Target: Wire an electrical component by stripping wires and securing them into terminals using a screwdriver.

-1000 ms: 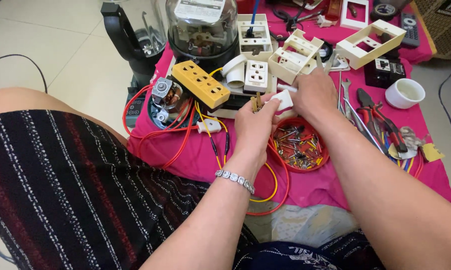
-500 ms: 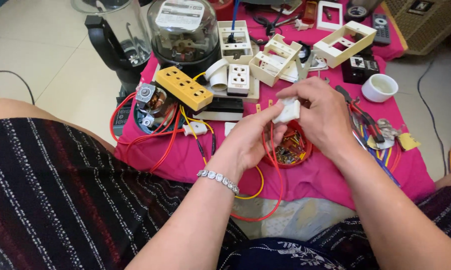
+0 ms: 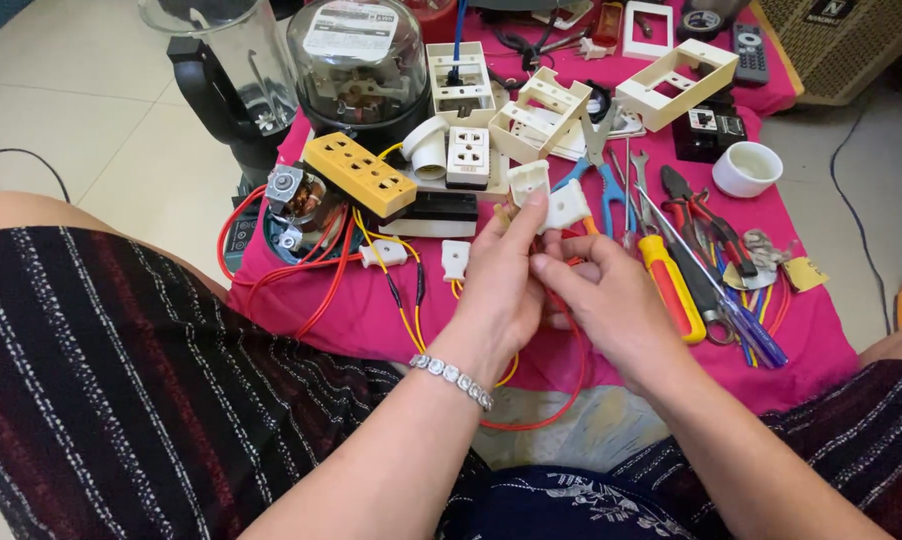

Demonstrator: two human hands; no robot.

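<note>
2 bare hands meet over the middle of a pink cloth (image 3: pixel 371 320) spread on the floor between the person's knees. The left hand (image 3: pixel 501 290), with a stone-set bracelet (image 3: pixel 453 378) at the wrist, pinches a small white plastic fitting (image 3: pixel 527 184) between thumb and fingertips, held raised just above the cloth. The right hand (image 3: pixel 601 300) is curled narrow just beside it, fingers closed about a second white fitting (image 3: pixel 569 207) and red wire (image 3: pixel 571 390) that loops down toward the lap. Containers: 1 white cup (image 3: pixel 747 168) near the right edge, contents not visible; 1 domed glass meter housing (image 3: pixel 359 60) at the far edge, mechanism and label plate inside; 1 clear blender jar (image 3: pixel 221 50) on a black base, off the cloth to the left, blades visible at the bottom; several open cream wall boxes (image 3: pixel 676 85) at the far side, empty frames so far as can be told. Loose items: 1 yellow multi-outlet socket block (image 3: pixel 356 175) left of the hands, resting partly on an exposed motor (image 3: pixel 301 205) ringed by red wires; 1 white socket plate (image 3: pixel 468 157) behind the hands; 1 screwdriver with a red and yellow handle (image 3: pixel 671 290) just right of the right hand; pliers and further hand tools (image 3: pixel 711 230) lying side by side beyond it.
</note>
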